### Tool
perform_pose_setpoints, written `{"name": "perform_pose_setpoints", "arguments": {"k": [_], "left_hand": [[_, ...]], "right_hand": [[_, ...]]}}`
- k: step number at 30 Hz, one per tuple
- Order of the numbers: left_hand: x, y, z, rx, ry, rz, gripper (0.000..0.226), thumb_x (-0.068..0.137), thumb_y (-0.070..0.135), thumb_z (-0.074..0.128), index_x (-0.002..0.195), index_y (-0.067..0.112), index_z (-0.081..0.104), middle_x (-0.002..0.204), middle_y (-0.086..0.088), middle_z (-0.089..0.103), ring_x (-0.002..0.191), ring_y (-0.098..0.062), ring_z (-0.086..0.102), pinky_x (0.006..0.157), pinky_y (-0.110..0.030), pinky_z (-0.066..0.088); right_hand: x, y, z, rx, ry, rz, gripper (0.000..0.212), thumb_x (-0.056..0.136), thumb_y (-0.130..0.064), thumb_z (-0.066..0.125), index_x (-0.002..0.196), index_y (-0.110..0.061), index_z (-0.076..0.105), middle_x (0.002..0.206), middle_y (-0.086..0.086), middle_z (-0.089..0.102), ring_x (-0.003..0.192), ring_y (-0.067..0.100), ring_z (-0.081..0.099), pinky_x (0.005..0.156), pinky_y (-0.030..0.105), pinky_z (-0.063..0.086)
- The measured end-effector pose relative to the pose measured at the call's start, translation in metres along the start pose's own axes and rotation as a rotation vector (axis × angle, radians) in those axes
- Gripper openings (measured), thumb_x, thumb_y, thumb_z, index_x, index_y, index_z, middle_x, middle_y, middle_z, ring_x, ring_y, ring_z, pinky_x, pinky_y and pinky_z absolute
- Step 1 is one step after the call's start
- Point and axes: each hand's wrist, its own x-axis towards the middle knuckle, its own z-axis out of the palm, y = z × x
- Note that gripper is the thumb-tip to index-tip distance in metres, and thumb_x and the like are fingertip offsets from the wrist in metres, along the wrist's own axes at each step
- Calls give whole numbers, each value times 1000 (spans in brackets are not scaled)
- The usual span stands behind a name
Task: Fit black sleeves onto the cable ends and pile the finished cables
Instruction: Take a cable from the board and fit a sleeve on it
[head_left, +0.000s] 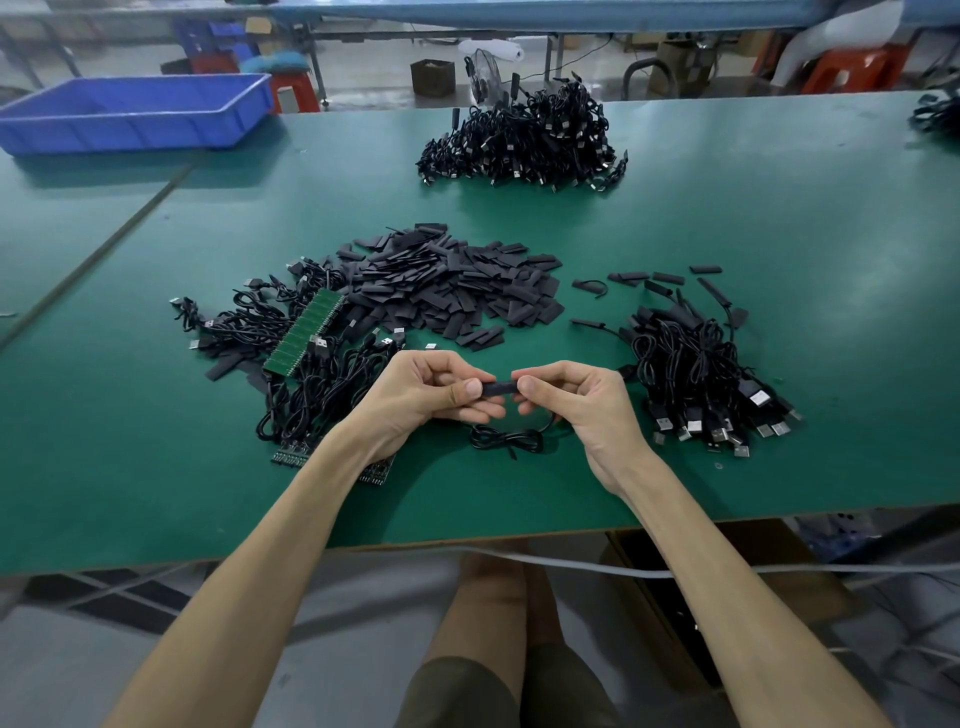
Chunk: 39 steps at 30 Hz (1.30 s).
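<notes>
Where the two hands meet: we find one black sleeve (500, 388) held level above the table (779, 218), both of its ends covered by fingertips.
Left hand (431, 395): fingers curled, thumb and forefinger pinching the sleeve's left end; it holds nothing else.
Right hand (576, 402): fingers curled likewise, pinching the sleeve's right end; a thin black cable (506, 439) runs out beneath it.
Cable: its bundled coil lies on the table just below and between the hands. We cannot tell whether its end is already inside the sleeve, as the fingers hide it.
Sleeve, handling: we judge it light, thin-walled and soft, apt to flatten under a hard pinch. Hold it by the edges near the mouth, so the opening stays clear.
Cable, handling: we judge it limp and light, likely to buckle if pushed from far back. Take hold close behind the end being fed.
Beyond the left hand: a heap of loose sleeves (447, 283). To that hand's left is a tangle of cables (311, 395) with a green board strip (306, 332) lying across it.
Right of the right hand: a cable pile (696, 364), apart from the hand, some ends showing sleeves. We take it for the finished pile.
Far beyond both hands: a second pile (524, 137).
</notes>
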Motion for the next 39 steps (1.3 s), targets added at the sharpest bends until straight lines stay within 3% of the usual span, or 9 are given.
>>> {"name": "perform_pose_setpoints", "arguments": {"k": [15, 18, 22, 25, 27, 29, 32, 36, 39], "left_hand": [[5, -1, 3, 40, 51, 63, 25, 98, 12, 64, 117, -4, 68, 102, -25, 72, 86, -28, 73, 79, -30, 59], [6, -1, 2, 14, 115, 80, 25, 100, 11, 61, 118, -5, 68, 97, -20, 72, 81, -25, 70, 77, -30, 58], [10, 3, 4, 80, 192, 73, 26, 103, 11, 57, 123, -3, 65, 100, -17, 74, 83, -26, 72, 80, -33, 60], [12, 9, 14, 415, 248, 57, 25, 102, 16, 60, 123, 2, 64, 103, -12, 76, 88, -23, 75, 83, -33, 60], [11, 12, 22, 789, 126, 57, 31, 95, 29, 70, 121, 11, 68, 106, 0, 75, 94, -13, 71, 89, -29, 56], [9, 13, 32, 1106, -30, 43, 42, 88, 44, 75, 122, 20, 70, 107, 6, 70, 97, -9, 64, 91, -29, 47], [8, 11, 47, 1360, -38, 127, 30, 92, 43, 70, 114, 22, 72, 99, 4, 65, 95, -18, 58, 87, -38, 44], [12, 21, 56, 1095, 125, 197, 15, 95, 29, 70, 95, 15, 75, 83, 4, 69, 78, -16, 61, 73, -35, 50], [22, 39, 66, 874, 196, 220, 16, 95, 31, 71, 85, 19, 74, 64, 14, 64, 56, -6, 52, 54, -23, 40]], "right_hand": [[3, 3, 2, 1, 50, -11, 16, 85, -13, 83, 101, -11, 79, 90, 8, 79, 80, 17, 72, 79, 21, 55], [3, 4, 5, -79, 63, -33, 17, 90, -14, 80, 107, -18, 79, 90, 2, 78, 80, 11, 69, 80, 22, 55], [4, 7, 7, -243, 144, -54, 8, 96, -23, 74, 95, -18, 80, 85, 4, 76, 79, 9, 62, 76, 26, 50], [5, 7, 5, -144, 203, -44, 9, 99, -20, 70, 97, -13, 74, 69, -6, 65, 63, 4, 52, 58, 17, 42], [5, 7, 2, -11, 230, -19, 6, 101, -16, 67, 99, -11, 67, 69, -4, 65, 58, 6, 50, 52, 18, 39], [5, 6, 1, 56, 237, -20, 5, 102, -12, 64, 99, -10, 62, 72, 0, 67, 59, 9, 53, 50, 21, 41], [3, 3, 2, 99, 249, -36, 5, 103, -13, 63, 101, -8, 62, 77, 3, 71, 64, 12, 60, 53, 23, 47], [5, 2, 1, 100, 298, -25, 17, 109, -19, 51, 110, -12, 66, 90, 4, 73, 78, 15, 68, 62, 25, 52], [6, 3, 3, -25, 288, -8, 16, 108, -13, 52, 110, -16, 69, 90, -1, 73, 78, 11, 68, 67, 24, 52]]}}
